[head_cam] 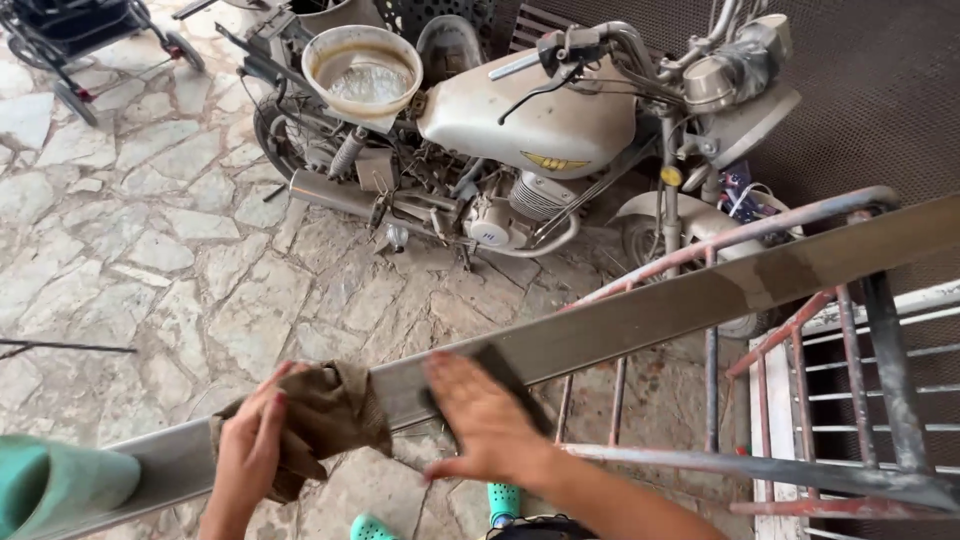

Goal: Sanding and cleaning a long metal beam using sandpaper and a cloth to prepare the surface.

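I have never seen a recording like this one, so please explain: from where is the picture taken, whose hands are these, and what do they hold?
The one picture comes from a camera worn on a person's head, looking down, so both hands belong to that person. The left hand grips a brown cloth against a long grey metal bar that runs across the view. The right hand lies flat on a dark sanding pad on that bar. The bar rests on a rusty metal frame. Behind, a dusty motorcycle stands on the stone-paved floor, with a basin on its seat.
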